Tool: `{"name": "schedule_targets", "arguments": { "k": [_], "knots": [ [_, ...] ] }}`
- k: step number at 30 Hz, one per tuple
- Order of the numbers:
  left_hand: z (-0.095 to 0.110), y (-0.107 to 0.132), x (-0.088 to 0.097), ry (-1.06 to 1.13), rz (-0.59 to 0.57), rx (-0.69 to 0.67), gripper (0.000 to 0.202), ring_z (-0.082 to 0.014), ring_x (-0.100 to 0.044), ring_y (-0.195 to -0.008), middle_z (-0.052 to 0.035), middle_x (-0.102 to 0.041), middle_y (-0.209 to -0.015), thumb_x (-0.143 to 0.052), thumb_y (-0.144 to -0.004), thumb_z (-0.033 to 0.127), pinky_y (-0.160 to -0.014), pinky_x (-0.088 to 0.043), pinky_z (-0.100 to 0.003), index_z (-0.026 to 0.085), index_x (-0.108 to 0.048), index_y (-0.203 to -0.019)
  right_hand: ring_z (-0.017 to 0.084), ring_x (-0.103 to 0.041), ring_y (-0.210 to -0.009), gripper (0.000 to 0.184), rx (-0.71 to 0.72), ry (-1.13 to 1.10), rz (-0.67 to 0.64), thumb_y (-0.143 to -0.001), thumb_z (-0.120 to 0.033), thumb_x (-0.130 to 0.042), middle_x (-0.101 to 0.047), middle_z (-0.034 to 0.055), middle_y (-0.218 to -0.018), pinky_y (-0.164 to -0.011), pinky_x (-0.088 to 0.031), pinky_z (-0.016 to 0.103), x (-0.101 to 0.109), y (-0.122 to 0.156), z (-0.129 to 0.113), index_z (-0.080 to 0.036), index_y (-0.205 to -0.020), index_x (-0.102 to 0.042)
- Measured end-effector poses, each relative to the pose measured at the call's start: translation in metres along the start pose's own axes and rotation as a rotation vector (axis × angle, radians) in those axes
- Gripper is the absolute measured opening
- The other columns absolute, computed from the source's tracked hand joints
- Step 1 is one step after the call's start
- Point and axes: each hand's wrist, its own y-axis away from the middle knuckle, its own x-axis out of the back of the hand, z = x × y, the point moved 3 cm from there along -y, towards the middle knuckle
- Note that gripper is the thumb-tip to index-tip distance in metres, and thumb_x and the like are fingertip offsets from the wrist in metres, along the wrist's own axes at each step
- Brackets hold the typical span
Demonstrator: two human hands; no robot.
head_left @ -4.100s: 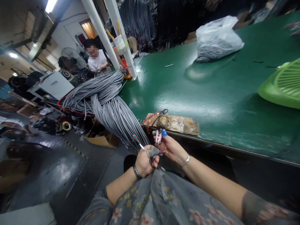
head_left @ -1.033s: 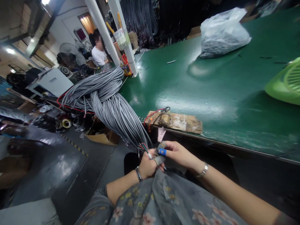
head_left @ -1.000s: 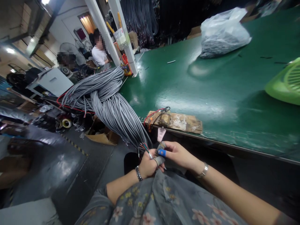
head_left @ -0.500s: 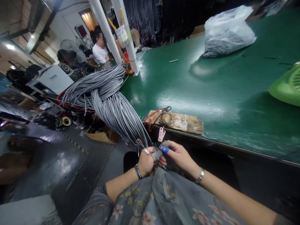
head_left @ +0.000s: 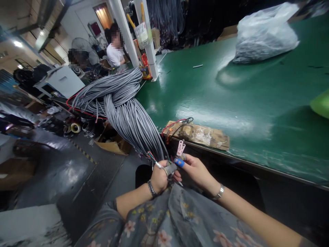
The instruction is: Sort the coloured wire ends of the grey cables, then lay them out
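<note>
My left hand (head_left: 159,177) is closed around the end of a grey cable whose coloured inner wires (head_left: 153,158) stick up out of the fist; its thumb wears grey tape. My right hand (head_left: 195,170) is closed too, with a blue cap on one fingertip, and pinches a small pink clip-like tool (head_left: 180,148) right beside the wire ends. A thick bundle of grey cables (head_left: 122,109) hangs off the green table (head_left: 231,96) down toward my hands. Both hands hover over my lap, just below the table's near edge.
A taped wooden block (head_left: 203,134) with red and black wires lies on the table edge. A filled plastic bag (head_left: 264,34) sits at the back, a green basket (head_left: 321,106) at the right edge. White posts (head_left: 128,37) and a seated person (head_left: 115,51) are beyond the bundle.
My hands stay together at the cable end; the right hand has raised the pink tool again beside the wires. The view has shifted rightward, so the green basket is nearly out of frame.
</note>
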Motion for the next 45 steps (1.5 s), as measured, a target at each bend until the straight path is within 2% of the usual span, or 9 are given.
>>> {"name": "schedule_targets", "arguments": {
  "k": [4, 9, 12, 16, 22, 28, 33, 36, 45],
  "knots": [
    [0.0, 0.0, -0.001, 0.038, 0.037, 0.028, 0.048, -0.014, -0.056, -0.039, -0.0004, -0.055, -0.042, -0.076, -0.05, 0.056, -0.042, -0.038, -0.022, 0.014, -0.055, -0.06, 0.013, -0.05, -0.041, 0.041, -0.025, -0.086, 0.015, -0.063, -0.053, -0.075, -0.055, -0.0031, -0.047, -0.047, -0.042, 0.029, -0.003, 0.004, 0.003, -0.021, -0.067, -0.05],
    [0.0, -0.001, 0.0, 0.102, 0.058, 0.027, 0.049, -0.0139, -0.055, -0.037, -0.0003, -0.055, -0.042, -0.077, -0.048, 0.055, -0.04, -0.038, -0.021, 0.014, -0.054, -0.062, 0.014, -0.052, -0.041, 0.043, -0.058, -0.202, -0.021, -0.059, -0.051, -0.079, -0.056, -0.0025, -0.048, -0.045, -0.042, 0.029, -0.007, 0.003, 0.002, -0.021, -0.065, -0.049],
    [-0.001, -0.001, 0.001, 0.081, -0.015, 0.028, 0.045, -0.0117, -0.052, -0.035, -0.0011, -0.055, -0.042, -0.078, -0.05, 0.052, -0.039, -0.037, -0.021, 0.014, -0.053, -0.056, 0.014, -0.051, -0.038, 0.04, -0.155, -0.294, -0.078, -0.062, -0.048, -0.078, -0.054, -0.0029, -0.044, -0.041, -0.038, 0.027, -0.007, 0.0, 0.007, -0.02, -0.065, -0.049],
    [-0.004, 0.0, 0.002, 0.051, -0.131, 0.088, 0.043, -0.0109, -0.05, -0.034, -0.0017, -0.054, -0.041, -0.077, -0.05, 0.05, -0.039, -0.037, -0.022, 0.014, -0.054, -0.055, 0.017, -0.054, -0.037, 0.039, -0.244, -0.346, -0.152, -0.06, -0.045, -0.079, -0.051, -0.0045, -0.045, -0.039, -0.041, 0.029, -0.007, -0.002, 0.015, -0.02, -0.067, -0.05],
    [-0.007, -0.002, 0.004, 0.038, -0.072, 0.082, 0.044, -0.0094, -0.047, -0.033, -0.0011, -0.055, -0.043, -0.077, -0.049, 0.05, -0.037, -0.036, -0.021, 0.014, -0.055, -0.058, 0.013, -0.047, -0.035, 0.039, -0.206, -0.275, -0.04, -0.061, -0.049, -0.077, -0.05, -0.0049, -0.045, -0.039, -0.036, 0.026, -0.006, -0.003, 0.018, -0.02, -0.071, -0.053],
    [-0.005, -0.001, 0.004, 0.053, -0.011, 0.05, 0.045, -0.0087, -0.046, -0.033, -0.0004, -0.053, -0.042, -0.075, -0.05, 0.053, -0.037, -0.035, -0.02, 0.014, -0.054, -0.058, 0.009, -0.044, -0.048, 0.049, -0.151, -0.155, 0.13, -0.065, -0.064, -0.067, -0.051, -0.0019, -0.053, -0.047, -0.036, 0.024, 0.008, 0.0, 0.018, -0.015, -0.067, -0.061],
    [-0.005, 0.0, 0.003, 0.02, 0.008, 0.009, 0.044, -0.0085, -0.044, -0.032, 0.0004, -0.052, -0.041, -0.076, -0.052, 0.052, -0.037, -0.034, -0.021, 0.015, -0.052, -0.054, 0.01, -0.047, -0.043, 0.046, -0.131, -0.065, 0.051, -0.056, -0.056, -0.078, -0.053, -0.0035, -0.049, -0.044, -0.033, 0.023, 0.002, 0.003, 0.012, -0.017, -0.07, -0.057],
    [-0.006, 0.0, 0.004, 0.007, 0.005, -0.016, 0.043, -0.0085, -0.045, -0.032, 0.0, -0.053, -0.041, -0.076, -0.054, 0.051, -0.038, -0.035, -0.021, 0.015, -0.052, -0.054, 0.015, -0.052, -0.04, 0.044, -0.156, -0.137, -0.025, -0.061, -0.053, -0.077, -0.056, -0.0027, -0.046, -0.042, -0.034, 0.025, -0.006, 0.005, 0.01, -0.019, -0.074, -0.051],
    [-0.003, 0.001, 0.003, 0.009, 0.035, -0.009, 0.044, -0.0095, -0.047, -0.033, -0.0008, -0.054, -0.041, -0.074, -0.055, 0.053, -0.038, -0.036, -0.021, 0.014, -0.054, -0.055, 0.015, -0.055, -0.041, 0.041, -0.141, -0.276, -0.01, -0.064, -0.049, -0.076, -0.059, -0.0012, -0.047, -0.044, -0.04, 0.027, -0.009, 0.008, 0.015, -0.019, -0.07, -0.049]
  ]
}}
